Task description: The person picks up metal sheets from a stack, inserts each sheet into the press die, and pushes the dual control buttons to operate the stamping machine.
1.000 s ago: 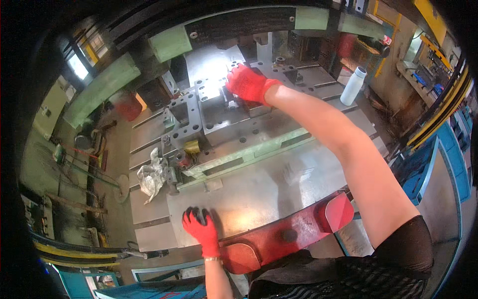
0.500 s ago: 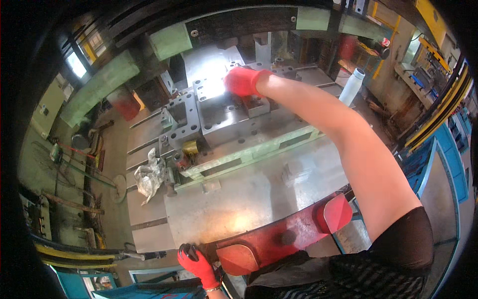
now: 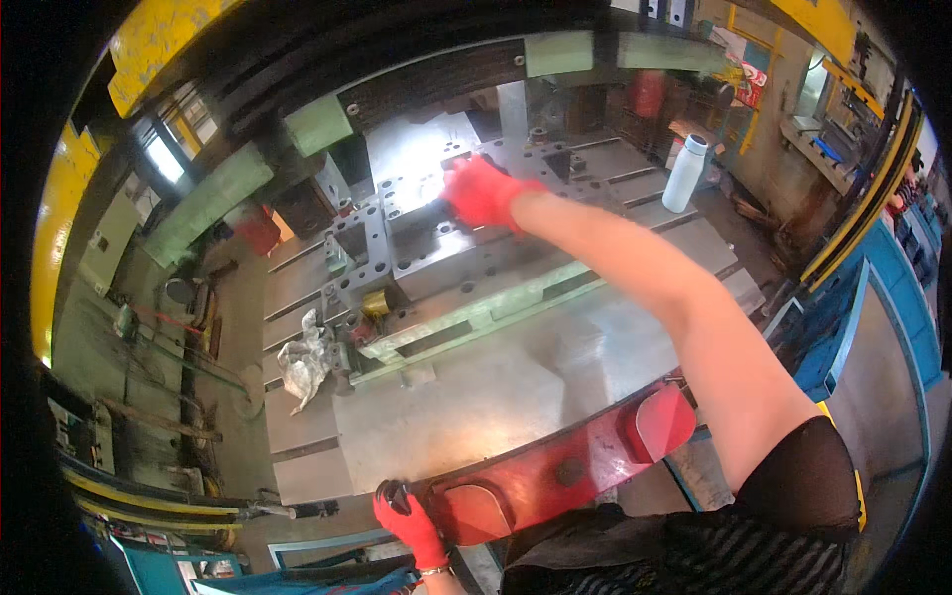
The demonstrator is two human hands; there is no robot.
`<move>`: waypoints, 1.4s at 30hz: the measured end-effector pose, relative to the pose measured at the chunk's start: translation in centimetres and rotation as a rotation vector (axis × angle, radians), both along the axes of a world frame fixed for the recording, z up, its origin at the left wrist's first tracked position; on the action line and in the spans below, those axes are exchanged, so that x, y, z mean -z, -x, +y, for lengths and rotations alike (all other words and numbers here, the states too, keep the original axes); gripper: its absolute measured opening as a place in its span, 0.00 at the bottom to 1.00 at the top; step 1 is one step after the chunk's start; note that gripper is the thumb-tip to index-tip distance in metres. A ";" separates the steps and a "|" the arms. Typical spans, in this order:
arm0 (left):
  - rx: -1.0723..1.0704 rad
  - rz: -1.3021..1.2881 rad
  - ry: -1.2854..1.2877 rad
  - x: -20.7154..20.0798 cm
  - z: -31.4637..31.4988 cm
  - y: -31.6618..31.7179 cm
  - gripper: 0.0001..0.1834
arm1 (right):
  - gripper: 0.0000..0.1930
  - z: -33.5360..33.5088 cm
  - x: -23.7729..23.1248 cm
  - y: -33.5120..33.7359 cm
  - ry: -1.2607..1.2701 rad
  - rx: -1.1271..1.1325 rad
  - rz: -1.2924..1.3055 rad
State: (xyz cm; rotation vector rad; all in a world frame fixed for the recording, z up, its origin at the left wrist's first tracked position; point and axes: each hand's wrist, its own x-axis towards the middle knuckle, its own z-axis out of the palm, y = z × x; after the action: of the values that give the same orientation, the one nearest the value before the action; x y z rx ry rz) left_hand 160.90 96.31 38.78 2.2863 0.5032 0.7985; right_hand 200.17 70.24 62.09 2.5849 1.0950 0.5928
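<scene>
My right arm stretches over the steel die [image 3: 421,243] in the press. At its end, my right hand [image 3: 483,193] in a red glove is low over the die's top, beside a bright flat metal sheet [image 3: 421,139]. Blur and the back of the glove hide the fingers, so what they hold, if anything, is unclear. Close to my body, my left hand [image 3: 412,526], also gloved in red, is curled at the left end of a red control bar [image 3: 570,471]. A dark rounded shape shows at its fingertips; I cannot make out what it is.
A pale blue bottle [image 3: 684,175] stands upright on the press bed to the right. Crumpled silvery wrap [image 3: 303,363] and a brass-coloured cylinder [image 3: 376,302] are left of the die. Green blocks [image 3: 208,198] and the dark upper press frame hang overhead. Blue frames [image 3: 843,327] stand at the right.
The view has shifted slightly. My right hand stays over the die, a little lower in the picture, and the bottle shows more fully beyond my arm. My left hand remains at the bar's end.
</scene>
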 end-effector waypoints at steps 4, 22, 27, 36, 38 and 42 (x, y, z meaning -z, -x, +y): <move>-0.181 0.019 0.073 1.7 -0.9 4.0 0.15 | 0.22 -9.6 4.5 10.9 -0.661 -0.180 -0.008; 0.009 0.135 0.961 21.0 6.1 7.5 0.21 | 0.21 -32.7 43.2 37.2 -1.362 0.491 0.878; -0.013 0.118 0.966 18.9 5.7 6.5 0.20 | 0.24 -32.9 44.2 36.5 -0.935 0.647 0.808; -0.038 0.123 0.933 18.1 5.3 8.3 0.20 | 0.24 -33.3 44.7 36.5 -0.918 0.560 0.766; -0.043 0.129 0.924 16.6 4.1 6.6 0.20 | 0.23 -32.7 42.1 36.6 -0.816 0.558 0.779; -0.040 0.147 0.905 16.3 4.0 7.6 0.20 | 0.23 -32.6 40.9 37.0 -1.062 0.557 0.824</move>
State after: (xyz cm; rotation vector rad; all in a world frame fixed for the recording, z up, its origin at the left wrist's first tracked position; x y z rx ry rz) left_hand 153.29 100.32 22.44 1.4906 0.7837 0.3031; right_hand 163.19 37.66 21.15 4.0105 0.0309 -0.1524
